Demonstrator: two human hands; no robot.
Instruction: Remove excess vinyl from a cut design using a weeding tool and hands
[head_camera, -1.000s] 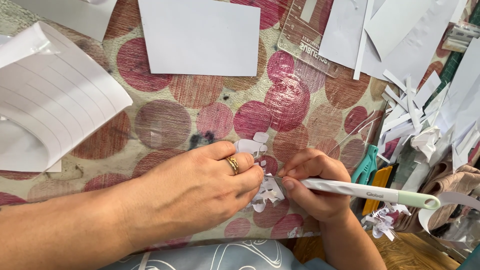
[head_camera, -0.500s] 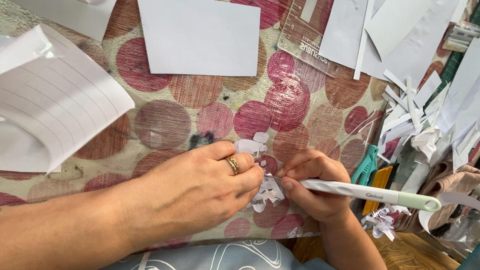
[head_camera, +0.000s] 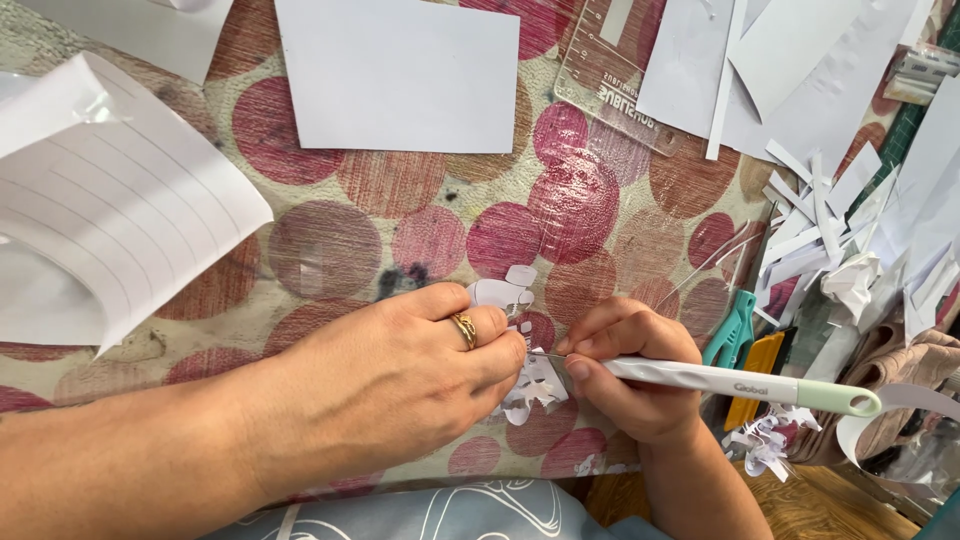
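**Craft knife on a small paper cutout, both hands close together**

My right hand (head_camera: 625, 375) pinches a white-handled craft knife (head_camera: 740, 382) in a pen grip, fingers curled tight round the front of the shaft. The handle's long axis runs nearly level, pale green cap out to my right, fine tip pointing left into the work. My left hand (head_camera: 400, 375) lies flat and palm down, fingers loosely together, not spread, fingertips pressing on the white paper cutout (head_camera: 535, 385). There is a gold ring (head_camera: 465, 330) on one finger.

The cutout sits on the surface in the narrow gap between the two hands, touching the fingertips of my left and meeting the blade tip from the right. Most of it is hidden under my fingers; only jagged white edges show. Both hands are about equally near; the left is on it, the right reaches it only through the blade.

Just beyond my left fingertips lies another small white cut shape (head_camera: 503, 293). The surface (head_camera: 330, 240) is covered with a cloth of red and pink circles. Farther out: a blank white sheet (head_camera: 400, 75) at the top, a lined sheet (head_camera: 110, 210) curling up at my left, a clear ruler (head_camera: 610, 70), and a heap of white paper strips (head_camera: 830, 230) at my right, with a teal-handled tool (head_camera: 735, 330) and an orange one (head_camera: 757, 360) beside it.
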